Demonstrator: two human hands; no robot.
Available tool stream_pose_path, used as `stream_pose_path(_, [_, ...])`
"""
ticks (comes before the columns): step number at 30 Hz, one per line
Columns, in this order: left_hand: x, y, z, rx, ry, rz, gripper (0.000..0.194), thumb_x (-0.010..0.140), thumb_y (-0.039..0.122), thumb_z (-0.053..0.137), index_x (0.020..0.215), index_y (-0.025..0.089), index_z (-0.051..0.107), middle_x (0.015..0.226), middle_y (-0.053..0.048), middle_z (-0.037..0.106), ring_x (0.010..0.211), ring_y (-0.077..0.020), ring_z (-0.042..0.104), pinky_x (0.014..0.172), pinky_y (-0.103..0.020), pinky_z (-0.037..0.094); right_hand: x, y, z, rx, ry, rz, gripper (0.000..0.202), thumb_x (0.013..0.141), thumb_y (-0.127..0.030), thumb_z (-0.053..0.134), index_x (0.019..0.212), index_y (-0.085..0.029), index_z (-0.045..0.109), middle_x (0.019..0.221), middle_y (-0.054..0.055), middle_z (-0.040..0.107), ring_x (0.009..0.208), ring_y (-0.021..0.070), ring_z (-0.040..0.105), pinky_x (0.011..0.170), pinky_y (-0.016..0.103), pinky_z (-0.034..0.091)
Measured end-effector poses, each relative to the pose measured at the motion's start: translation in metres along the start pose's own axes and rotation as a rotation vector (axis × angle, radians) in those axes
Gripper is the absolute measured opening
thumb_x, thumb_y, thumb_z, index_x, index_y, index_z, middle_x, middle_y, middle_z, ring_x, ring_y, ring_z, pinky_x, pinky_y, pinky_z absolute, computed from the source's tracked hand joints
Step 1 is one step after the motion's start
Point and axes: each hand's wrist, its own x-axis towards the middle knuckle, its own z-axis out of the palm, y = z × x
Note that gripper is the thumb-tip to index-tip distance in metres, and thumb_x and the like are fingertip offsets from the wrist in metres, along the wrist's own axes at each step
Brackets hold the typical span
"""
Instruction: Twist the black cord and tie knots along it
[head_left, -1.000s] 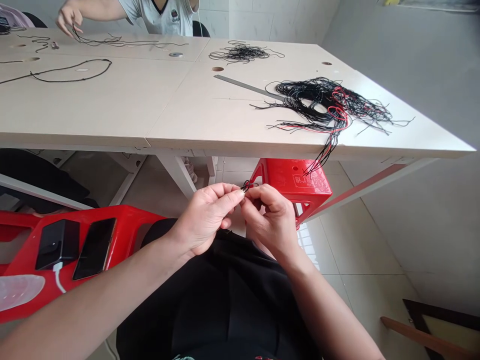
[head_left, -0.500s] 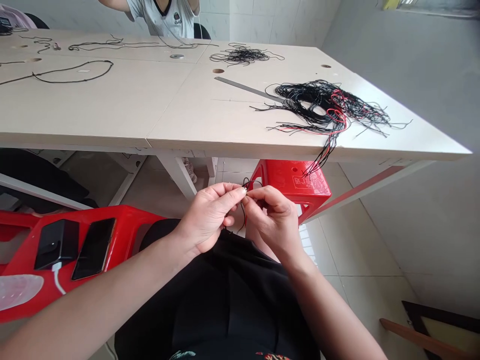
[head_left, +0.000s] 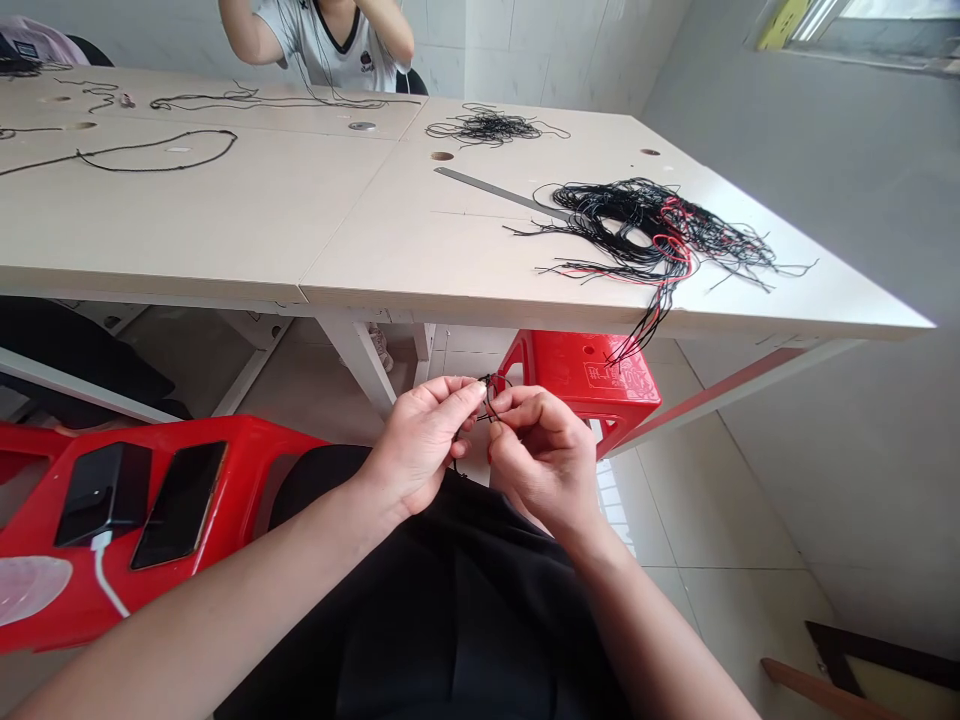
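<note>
Above my lap, both hands pinch a thin black cord [head_left: 491,403] between thumb and fingertips. My left hand [head_left: 429,440] is closed on the cord, which loops up past the fingertips and hangs a little below the hand. Close beside it, my right hand [head_left: 544,445] pinches another stretch of the same cord, a small gap between the two thumbs. Fingers hide part of the cord, so I cannot tell whether it is knotted. On the table lies a large bundle of black cords [head_left: 630,215] with a few red strands, some hanging over the front edge.
A pale table [head_left: 360,245] spans ahead, with a metal ruler [head_left: 495,193] and a smaller cord heap [head_left: 487,126]. Opposite sits a person in a white shirt [head_left: 341,60]. A red stool [head_left: 592,370] stands under the table; another [head_left: 247,450] holds a phone [head_left: 180,505] and black box [head_left: 105,490].
My fingertips have moved slightly apart, showing more of the black cord between them. The view has tilted a little upward. The person opposite has both forearms in view now.
</note>
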Motion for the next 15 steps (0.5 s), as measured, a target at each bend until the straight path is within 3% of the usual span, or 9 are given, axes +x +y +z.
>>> stream_pose_path(2, [0.001,-0.002,-0.001,0.015,0.017,0.007,0.021,0.067,0.026,0.078,0.07,0.013,0.062,0.059,0.003,0.053,0.053,-0.0047,0.044,0.038,-0.01,0.032,-0.001,-0.003,0.0,0.114,-0.044,0.14,0.012,0.08,-0.017,0.061,0.073,-0.022,0.053,0.086,0.001,0.067,0.064,0.0098,0.061,0.055,0.022,0.049])
stream_pose_path(5, [0.002,-0.004,-0.001,0.028,0.02,0.019,0.021,0.068,0.027,0.078,0.069,0.013,0.062,0.06,0.004,0.052,0.053,-0.0047,0.043,0.038,-0.01,0.032,0.0,-0.009,-0.002,0.181,-0.09,0.372,0.011,0.087,-0.028,0.059,0.081,-0.023,0.052,0.063,-0.004,0.064,0.044,0.0068,0.049,0.042,0.019,0.039])
stream_pose_path(9, [0.005,-0.005,-0.003,0.019,0.024,0.02,0.021,0.07,0.026,0.076,0.069,0.013,0.06,0.058,0.004,0.049,0.05,-0.004,0.04,0.037,-0.01,0.032,0.0,-0.019,-0.01,0.193,-0.271,0.594,0.022,0.088,-0.042,0.061,0.084,-0.022,0.053,0.048,-0.007,0.058,0.036,0.005,0.038,0.037,0.017,0.028])
stream_pose_path(12, [0.009,-0.005,-0.005,0.015,0.032,0.019,0.019,0.072,0.025,0.075,0.071,0.013,0.061,0.058,0.005,0.049,0.049,-0.0034,0.039,0.036,-0.01,0.031,-0.002,-0.028,-0.018,0.166,-0.39,0.675,0.027,0.087,-0.045,0.061,0.083,-0.019,0.056,0.047,-0.006,0.057,0.035,0.0038,0.033,0.036,0.017,0.022])
stream_pose_path(15, [0.011,-0.004,-0.007,0.015,0.039,0.007,0.017,0.074,0.024,0.074,0.073,0.014,0.062,0.059,0.005,0.05,0.049,-0.0031,0.04,0.037,-0.009,0.03,-0.007,-0.036,-0.026,0.117,-0.428,0.675,0.025,0.087,-0.041,0.061,0.081,-0.018,0.057,0.049,-0.005,0.058,0.039,0.0044,0.038,0.039,0.018,0.028])
